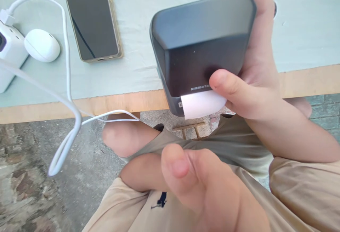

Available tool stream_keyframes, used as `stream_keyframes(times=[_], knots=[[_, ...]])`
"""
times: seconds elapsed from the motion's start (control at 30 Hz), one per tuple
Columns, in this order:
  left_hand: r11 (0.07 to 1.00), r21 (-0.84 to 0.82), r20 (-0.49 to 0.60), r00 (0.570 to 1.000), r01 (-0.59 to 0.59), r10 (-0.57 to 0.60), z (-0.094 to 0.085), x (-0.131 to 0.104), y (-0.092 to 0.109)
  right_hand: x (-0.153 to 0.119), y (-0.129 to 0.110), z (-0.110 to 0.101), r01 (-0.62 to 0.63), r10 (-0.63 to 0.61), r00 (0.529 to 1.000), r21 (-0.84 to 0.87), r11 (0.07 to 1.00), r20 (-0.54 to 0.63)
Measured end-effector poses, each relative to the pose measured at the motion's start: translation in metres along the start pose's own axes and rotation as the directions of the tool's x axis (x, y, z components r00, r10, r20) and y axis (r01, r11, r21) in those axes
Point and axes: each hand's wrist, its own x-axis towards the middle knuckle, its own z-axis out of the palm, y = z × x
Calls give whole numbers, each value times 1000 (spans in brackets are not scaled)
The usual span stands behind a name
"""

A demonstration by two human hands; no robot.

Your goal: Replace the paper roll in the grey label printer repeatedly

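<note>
A dark grey label printer (204, 44) marked NIIMBOT is gripped by my right hand (255, 72) above the table's near edge. My thumb presses near its lower front edge, while the other fingers wrap round its right side and back. Out of the printer's slot sticks a strip of white label paper (203, 105), close under the thumb. Nearer to me, my left hand (209, 189) is raised in front of my chest, below the printer and apart from it. Its fingers are curled in with the thumb against them; anything inside is hidden.
On the pale green table cover (138, 23) lies a phone (91, 16) in a clear case. Left of it are a white rounded earbud case (42, 45) and a white power block (12, 53). A white cable (65, 150) hangs in a loop over the wooden table edge (124, 101).
</note>
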Motion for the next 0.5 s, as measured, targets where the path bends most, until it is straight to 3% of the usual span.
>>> stream_keyframes(times=[0.07,0.1,0.17,0.2,0.27,0.33,0.4,0.47,0.5], knots=[[999,-33,-27,999,25,-26,12,-25,-2,0,0,0,-8,8,1000,0,1000,-4],[992,-85,-51,994,96,-100,15,-37,3,0,1,0,-18,18,1000,8,1000,-10],[942,-180,43,959,285,-282,14,-52,17,0,4,0,-36,37,999,29,999,-21],[927,-233,79,956,293,-282,12,-53,21,-1,4,0,-45,46,999,36,998,-29],[914,-254,227,938,317,-262,4,-44,22,-1,5,0,-60,62,997,38,997,-43],[903,-238,417,878,357,-237,-4,-28,12,0,4,0,-67,68,996,24,997,-61],[888,-242,586,788,392,-189,-8,-17,3,0,3,0,-68,69,996,11,998,-64],[886,-326,544,832,330,-110,-5,-17,1,0,3,-1,-76,77,996,7,997,-45],[885,-372,462,883,281,-85,-1,-20,3,0,4,-1,-84,84,996,8,996,-31]])
